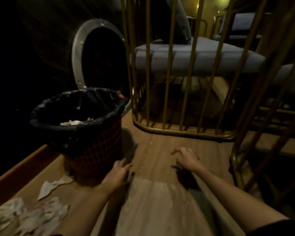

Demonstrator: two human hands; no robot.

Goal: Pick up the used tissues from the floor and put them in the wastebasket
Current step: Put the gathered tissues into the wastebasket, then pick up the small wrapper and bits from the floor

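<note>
A red mesh wastebasket [95,150] lined with a black bag stands on the wooden floor at centre left, with white tissue [71,122] lying inside it. Several crumpled white tissues [32,217] lie on the floor at the lower left, and one flatter tissue [53,185] rests beside the basket's base. My left hand [119,171] hovers just right of the basket's foot, fingers apart, holding nothing. My right hand [186,158] is stretched over the bare floor farther right, fingers spread and empty.
A gold-barred chair frame [169,106] with a blue cushion stands behind the hands. More gold bars [242,150] rise at the right. A round metal-rimmed dark disc [78,53] leans behind the basket. A wooden skirting edge [20,166] runs along the left.
</note>
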